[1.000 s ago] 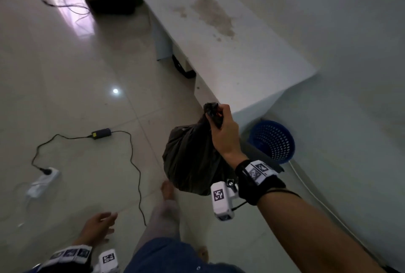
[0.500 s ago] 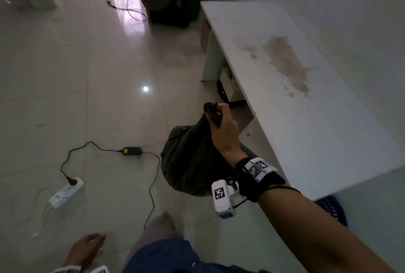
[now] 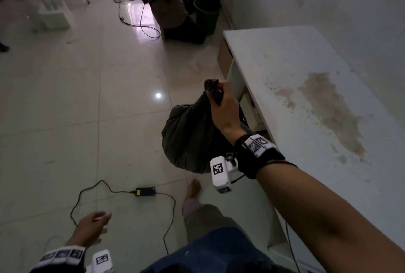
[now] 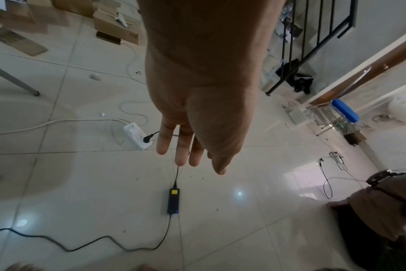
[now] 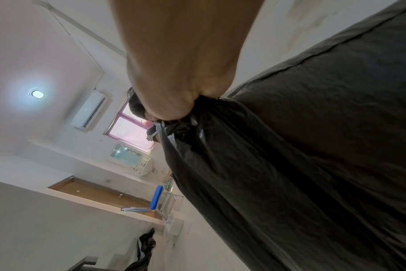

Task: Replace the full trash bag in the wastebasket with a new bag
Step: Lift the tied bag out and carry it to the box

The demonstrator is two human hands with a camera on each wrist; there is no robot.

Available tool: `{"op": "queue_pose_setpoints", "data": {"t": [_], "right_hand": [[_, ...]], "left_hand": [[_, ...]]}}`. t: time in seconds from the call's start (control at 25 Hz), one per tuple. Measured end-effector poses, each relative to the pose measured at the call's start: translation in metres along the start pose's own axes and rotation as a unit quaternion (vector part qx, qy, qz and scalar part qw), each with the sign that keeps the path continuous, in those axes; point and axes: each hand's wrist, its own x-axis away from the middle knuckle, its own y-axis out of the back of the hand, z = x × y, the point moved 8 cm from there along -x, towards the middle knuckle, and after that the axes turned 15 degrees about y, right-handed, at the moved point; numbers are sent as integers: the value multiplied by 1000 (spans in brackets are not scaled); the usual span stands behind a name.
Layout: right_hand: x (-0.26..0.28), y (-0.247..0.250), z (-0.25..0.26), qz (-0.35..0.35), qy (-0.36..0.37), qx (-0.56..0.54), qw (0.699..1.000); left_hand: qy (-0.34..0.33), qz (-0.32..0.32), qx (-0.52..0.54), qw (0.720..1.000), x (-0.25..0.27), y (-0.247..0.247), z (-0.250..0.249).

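A full black trash bag [image 3: 188,137] hangs off the floor in the middle of the head view. My right hand [image 3: 221,102] grips its gathered, twisted neck, with the bag's tip sticking out above the fist. In the right wrist view the bag [image 5: 301,165] fills the right side below my right hand [image 5: 172,108], whose fist is closed on the neck. My left hand [image 3: 92,226] hangs low at my left side with relaxed fingers and holds nothing; in the left wrist view the left hand [image 4: 192,150] points down at the tiled floor. The wastebasket is out of sight.
A white low table [image 3: 306,108] with a brown stain runs along the wall on the right. A black power adapter [image 3: 145,191] and its cable lie on the floor by my bare foot [image 3: 192,189]. A white power strip [image 4: 138,135] lies nearby. A green bin [image 3: 207,17] stands far back.
The view has swung forward along the table, and the blue wastebasket has dropped out of sight. My right hand still carries the bag; my left hand has swung forward a little.
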Motion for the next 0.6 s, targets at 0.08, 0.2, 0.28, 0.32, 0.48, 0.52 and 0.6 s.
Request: {"op": "queue_pose_setpoints", "data": {"t": [0.08,0.2,0.28,0.32,0.48,0.52,0.6], "right_hand": [[-48,-20,-28,4,-20,-5,1000],[-123,-49,-66,-1,-44,-35,998],[-164,-68,-86,2,-62,-43,997],[-189,-78,-96,3,-65,-43,997],[-268,-105,-127,-15,-65,-34,997],[-289,-112,-141,-25,-75,-35,996],[-327,-127,-166,-45,-87,-23,995]], "left_hand": [[11,-13,11,1000,-14,4,-43],[10,-36,41,998,-23,22,-121],[20,-53,53,997,-34,36,-162],[24,-55,59,996,-40,40,-187],[39,-47,53,997,-73,52,-272],[39,-42,45,997,-88,56,-302],[30,-26,27,999,-122,61,-365]]}}
